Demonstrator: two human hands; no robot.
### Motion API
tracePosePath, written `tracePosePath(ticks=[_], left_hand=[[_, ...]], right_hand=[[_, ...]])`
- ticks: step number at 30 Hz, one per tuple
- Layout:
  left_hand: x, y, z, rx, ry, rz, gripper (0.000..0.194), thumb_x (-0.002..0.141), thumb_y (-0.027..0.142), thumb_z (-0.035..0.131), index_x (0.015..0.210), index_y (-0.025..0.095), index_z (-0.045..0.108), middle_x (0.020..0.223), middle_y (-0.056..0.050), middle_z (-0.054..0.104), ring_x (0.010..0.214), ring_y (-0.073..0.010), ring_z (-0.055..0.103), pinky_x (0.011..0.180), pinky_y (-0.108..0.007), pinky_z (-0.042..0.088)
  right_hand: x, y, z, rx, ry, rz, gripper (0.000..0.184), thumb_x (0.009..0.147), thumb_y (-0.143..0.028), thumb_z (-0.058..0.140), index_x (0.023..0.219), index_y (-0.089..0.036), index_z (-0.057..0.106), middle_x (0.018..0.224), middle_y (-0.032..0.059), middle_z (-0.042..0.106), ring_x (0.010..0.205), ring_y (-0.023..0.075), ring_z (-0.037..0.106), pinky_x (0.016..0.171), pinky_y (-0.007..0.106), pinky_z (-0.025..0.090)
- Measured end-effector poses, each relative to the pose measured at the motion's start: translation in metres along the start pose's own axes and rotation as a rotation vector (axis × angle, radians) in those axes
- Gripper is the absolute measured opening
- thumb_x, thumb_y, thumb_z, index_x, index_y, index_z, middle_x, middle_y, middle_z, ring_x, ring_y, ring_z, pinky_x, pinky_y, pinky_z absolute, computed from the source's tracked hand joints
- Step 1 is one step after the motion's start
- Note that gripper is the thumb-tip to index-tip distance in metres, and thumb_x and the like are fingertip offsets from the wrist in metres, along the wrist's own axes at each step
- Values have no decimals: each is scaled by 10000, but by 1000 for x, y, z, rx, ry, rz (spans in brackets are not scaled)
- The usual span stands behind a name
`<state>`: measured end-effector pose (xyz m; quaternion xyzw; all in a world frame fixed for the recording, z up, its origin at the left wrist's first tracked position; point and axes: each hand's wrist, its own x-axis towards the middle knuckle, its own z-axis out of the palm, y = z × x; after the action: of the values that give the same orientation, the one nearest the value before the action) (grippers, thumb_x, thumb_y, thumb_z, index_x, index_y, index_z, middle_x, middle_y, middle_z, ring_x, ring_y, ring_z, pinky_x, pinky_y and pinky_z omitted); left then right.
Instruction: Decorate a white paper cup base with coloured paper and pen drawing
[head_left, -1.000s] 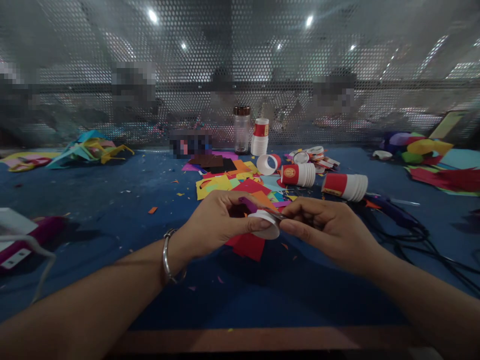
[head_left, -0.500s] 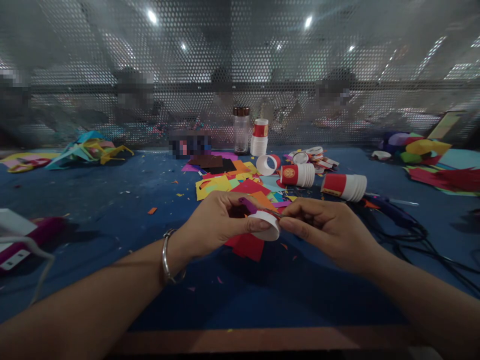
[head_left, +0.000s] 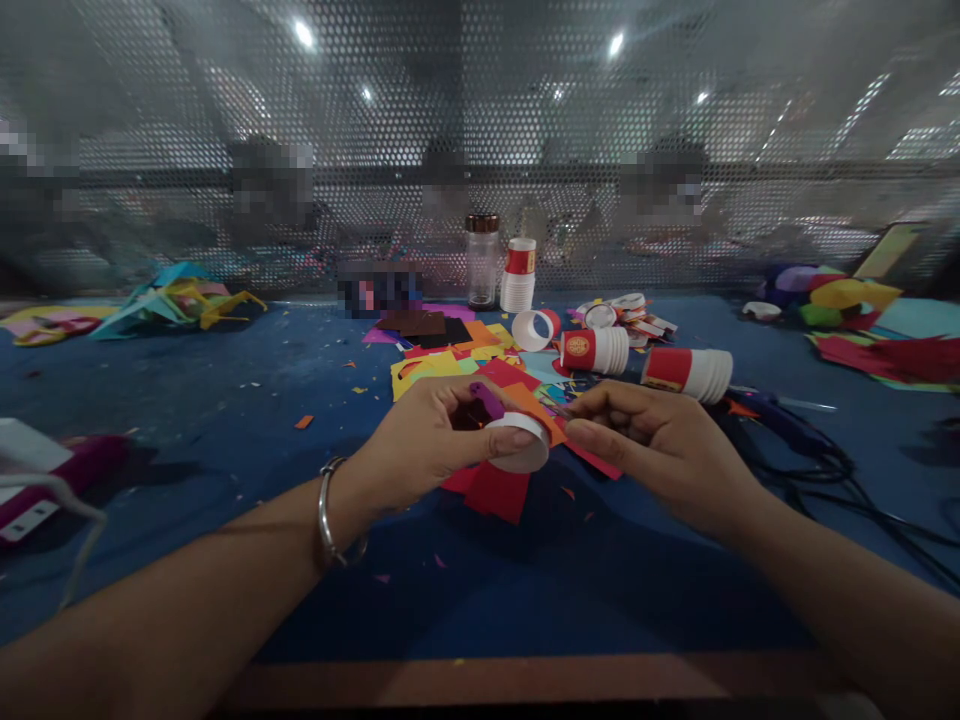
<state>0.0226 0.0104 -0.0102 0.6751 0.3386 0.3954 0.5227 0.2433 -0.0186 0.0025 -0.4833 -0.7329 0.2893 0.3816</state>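
Note:
My left hand (head_left: 424,440) pinches a short white paper cup piece (head_left: 521,455), thumb across its near side. A curved purple paper strip (head_left: 487,400) stands up at the piece's far left edge, by my fingers. To the right, my right hand (head_left: 660,450) is closed on a thin pointed tool (head_left: 556,408), mostly hidden by the fingers, so its kind is unclear. The tool's tip points left toward the cup piece, apart from it. Red paper sheets (head_left: 499,492) and an orange sheet (head_left: 536,412) lie beneath and behind the hands.
Red-and-white paper cups (head_left: 596,350) lie behind my right hand, with another stack (head_left: 519,275) beside a glass bottle (head_left: 482,262). A glue gun (head_left: 780,420) with black cable lies right. A power strip (head_left: 60,490) is at left. A perforated metal screen (head_left: 450,120) closes off the back.
My left hand has shifted slightly left with the cup piece and purple strip. The thin tool has drawn back from the cup piece, and a gap shows between them.

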Motion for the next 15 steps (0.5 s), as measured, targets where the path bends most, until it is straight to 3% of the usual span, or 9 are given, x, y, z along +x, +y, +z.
tracePosePath(ticks=[3, 5, 8, 10, 15], left_hand=[[-4, 3, 0, 290, 76, 157, 128, 796, 284, 759, 847, 175, 716, 799, -15, 722, 722, -149, 640, 656, -280, 503], [-7, 6, -2, 596, 143, 444, 78, 828, 196, 727, 905, 185, 735, 846, -24, 717, 783, -161, 632, 702, -299, 498], [-9, 8, -5, 915, 221, 858, 186, 855, 103, 692, 1007, 204, 735, 957, -43, 717, 886, -181, 614, 807, -341, 491], [-8, 8, -9, 969, 256, 910, 206, 855, 89, 694, 1027, 199, 723, 979, -51, 706, 899, -189, 601, 813, -349, 491], [-6, 5, -13, 922, 250, 854, 160, 869, 100, 686, 992, 202, 689, 991, -44, 684, 934, -190, 605, 823, -348, 497]], right_hand=[[0, 2, 0, -6, -11, 3, 283, 829, -462, 690, 812, -179, 691, 615, -20, 572, 511, 97, 458, 464, 225, 339], [0, 3, 1, -23, -23, 9, 306, 835, -482, 676, 836, -177, 692, 615, -24, 555, 508, 98, 439, 466, 235, 326], [1, 6, 1, -52, -29, 38, 359, 856, -529, 637, 885, -176, 692, 669, 0, 598, 558, 122, 484, 514, 261, 368], [3, 10, 1, -87, -24, 54, 391, 865, -556, 616, 904, -174, 688, 702, 14, 622, 589, 135, 504, 544, 278, 383], [8, 18, -1, -239, -18, 59, 438, 883, -610, 579, 881, -181, 667, 665, 0, 588, 567, 134, 462, 528, 281, 327]])
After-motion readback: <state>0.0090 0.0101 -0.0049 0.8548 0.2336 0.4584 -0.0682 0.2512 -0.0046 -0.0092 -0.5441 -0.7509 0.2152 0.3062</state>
